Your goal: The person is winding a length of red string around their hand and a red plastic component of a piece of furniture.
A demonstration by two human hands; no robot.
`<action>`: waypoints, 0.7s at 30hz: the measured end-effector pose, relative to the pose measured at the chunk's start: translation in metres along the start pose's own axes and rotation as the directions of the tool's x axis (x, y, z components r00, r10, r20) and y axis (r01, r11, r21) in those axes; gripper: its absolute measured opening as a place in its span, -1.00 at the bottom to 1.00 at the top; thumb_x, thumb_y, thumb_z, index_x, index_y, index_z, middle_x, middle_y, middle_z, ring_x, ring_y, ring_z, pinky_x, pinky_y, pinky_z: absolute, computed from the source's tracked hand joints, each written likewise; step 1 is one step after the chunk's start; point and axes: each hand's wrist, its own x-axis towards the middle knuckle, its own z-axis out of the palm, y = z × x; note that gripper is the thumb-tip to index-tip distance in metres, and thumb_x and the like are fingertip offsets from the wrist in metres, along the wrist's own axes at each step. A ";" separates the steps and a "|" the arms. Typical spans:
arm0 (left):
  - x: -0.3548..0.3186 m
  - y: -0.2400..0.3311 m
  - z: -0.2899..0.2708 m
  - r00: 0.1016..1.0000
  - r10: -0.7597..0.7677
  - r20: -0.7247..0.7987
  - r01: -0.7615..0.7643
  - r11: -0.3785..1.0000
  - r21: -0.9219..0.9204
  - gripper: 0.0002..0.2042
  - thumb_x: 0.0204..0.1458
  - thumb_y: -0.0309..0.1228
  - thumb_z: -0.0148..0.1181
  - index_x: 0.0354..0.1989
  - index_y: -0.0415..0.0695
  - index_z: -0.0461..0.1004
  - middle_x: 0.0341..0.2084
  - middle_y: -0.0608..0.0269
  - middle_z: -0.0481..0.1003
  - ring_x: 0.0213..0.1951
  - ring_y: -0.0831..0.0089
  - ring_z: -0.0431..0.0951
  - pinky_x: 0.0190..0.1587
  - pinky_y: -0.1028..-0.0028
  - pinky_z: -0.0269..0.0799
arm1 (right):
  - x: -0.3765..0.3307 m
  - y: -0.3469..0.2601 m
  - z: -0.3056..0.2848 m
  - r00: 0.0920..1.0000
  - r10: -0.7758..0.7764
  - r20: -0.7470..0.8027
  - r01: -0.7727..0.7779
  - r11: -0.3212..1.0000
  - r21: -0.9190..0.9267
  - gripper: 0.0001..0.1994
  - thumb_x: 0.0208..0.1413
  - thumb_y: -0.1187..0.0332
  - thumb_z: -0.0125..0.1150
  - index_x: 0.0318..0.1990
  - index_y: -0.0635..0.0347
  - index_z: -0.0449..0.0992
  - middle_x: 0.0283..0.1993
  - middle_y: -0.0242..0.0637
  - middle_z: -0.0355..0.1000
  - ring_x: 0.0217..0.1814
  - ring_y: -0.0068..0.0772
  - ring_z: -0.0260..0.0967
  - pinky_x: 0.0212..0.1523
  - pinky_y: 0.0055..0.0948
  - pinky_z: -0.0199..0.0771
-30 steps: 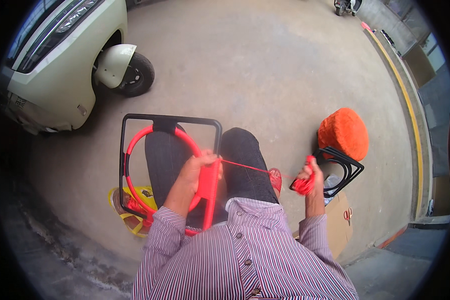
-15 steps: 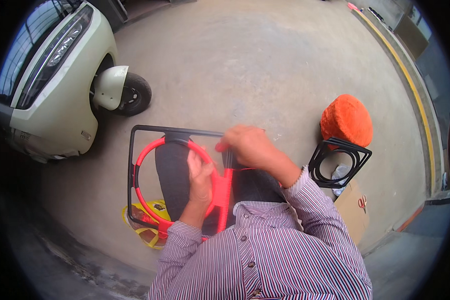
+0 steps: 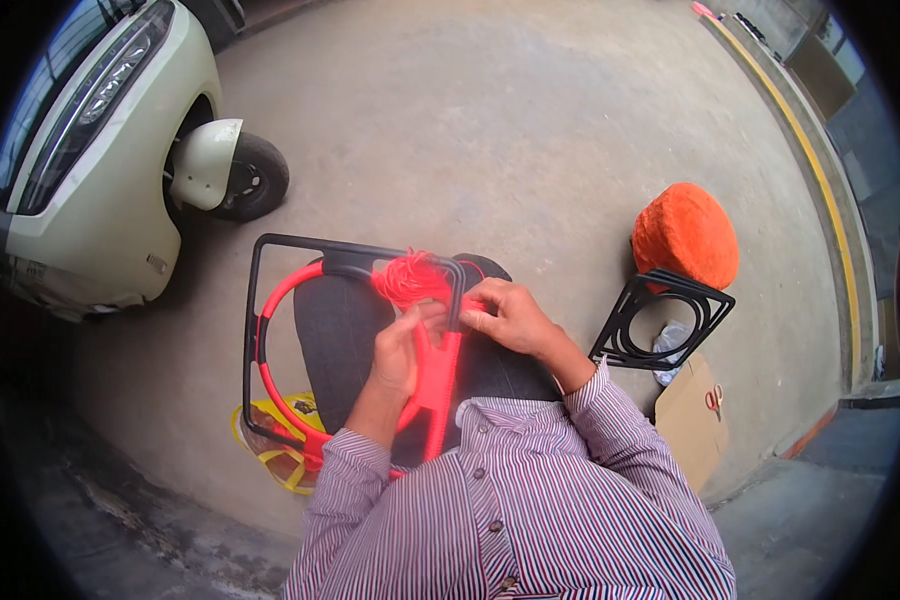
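Observation:
A black square metal frame (image 3: pixel 330 243) with an inner ring lies across my lap. Red cord (image 3: pixel 288 294) is wound round much of the ring, and a red wrapped section (image 3: pixel 436 375) joins it to the frame's right bar. My left hand (image 3: pixel 397 352) reaches through the ring, its fingers closed on a loose bundle of red cord (image 3: pixel 410 279), partly blurred. At the right bar, my right hand (image 3: pixel 511 316) pinches red cord between thumb and fingers. Some fingertips of both hands are hidden behind the bar and cord.
Right of me is an orange plush-covered round stool (image 3: pixel 686 238), with black frames (image 3: pixel 625 312) leaning on it. Red-handled scissors (image 3: pixel 714 398) lie on cardboard (image 3: pixel 688 430). A yellow-and-clear bag (image 3: pixel 292 462) sits by my left leg. A pale vehicle (image 3: pixel 100 200) stands at left.
My right hand has come down from the frame's top right corner to its right bar. My left hand has moved toward that bar, and the cord bundle now shows above it.

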 end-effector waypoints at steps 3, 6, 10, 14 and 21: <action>-0.001 -0.003 0.003 1.000 -0.027 0.006 0.026 0.999 0.033 -0.63 0.10 -0.27 0.07 -0.07 -0.34 0.43 -0.21 -0.03 0.54 -0.17 0.30 0.54 -0.06 0.39 0.44 | -0.008 0.000 -0.005 0.987 0.150 -0.050 -0.133 0.959 0.251 -0.79 -0.05 0.32 0.26 -0.32 0.28 0.54 -0.19 -0.21 0.50 -0.02 -0.35 0.41 0.01 -0.36 0.35; 0.000 -0.004 0.003 0.996 -0.085 -0.041 0.088 0.994 0.063 -0.70 0.09 -0.33 0.14 -0.15 -0.36 0.45 -0.34 -0.02 0.56 -0.33 0.34 0.59 -0.25 0.49 0.54 | -0.024 -0.001 -0.028 0.976 0.083 -0.200 0.021 0.882 0.471 -0.83 -0.06 0.39 0.19 -0.33 0.30 0.48 -0.22 -0.16 0.50 -0.11 -0.29 0.45 0.08 -0.30 0.34; -0.006 0.007 0.011 0.978 -0.186 -0.098 0.201 0.964 0.177 -0.81 0.05 -0.44 0.21 -0.24 -0.32 0.46 -0.46 0.03 0.56 -0.47 0.35 0.61 -0.37 0.50 0.57 | -0.069 -0.009 -0.084 0.985 -0.100 -0.141 0.169 0.402 0.900 -0.68 -0.15 0.37 0.20 -0.18 0.23 0.35 -0.32 -0.07 0.48 -0.18 -0.18 0.45 0.12 -0.10 0.35; -0.010 0.013 0.007 0.980 -0.152 -0.126 0.175 0.964 0.198 -0.82 0.08 -0.46 0.18 -0.23 -0.33 0.46 -0.46 0.02 0.56 -0.48 0.35 0.61 -0.39 0.47 0.58 | -0.104 -0.006 -0.143 0.933 0.021 -0.359 0.347 0.210 0.914 -0.72 0.06 0.30 0.11 -0.11 0.20 0.33 -0.51 -0.35 0.23 -0.45 -0.50 0.22 -0.30 -0.31 0.44; -0.011 0.011 0.012 0.980 -0.150 -0.128 0.172 0.967 0.186 -0.82 0.08 -0.45 0.19 -0.24 -0.32 0.46 -0.47 0.03 0.56 -0.50 0.36 0.60 -0.41 0.48 0.57 | -0.067 0.004 -0.078 0.766 0.411 -0.493 0.043 0.733 0.678 -0.71 0.16 0.41 0.05 0.04 0.17 0.35 -0.42 -0.48 0.28 -0.50 -0.66 0.20 -0.41 -0.60 0.34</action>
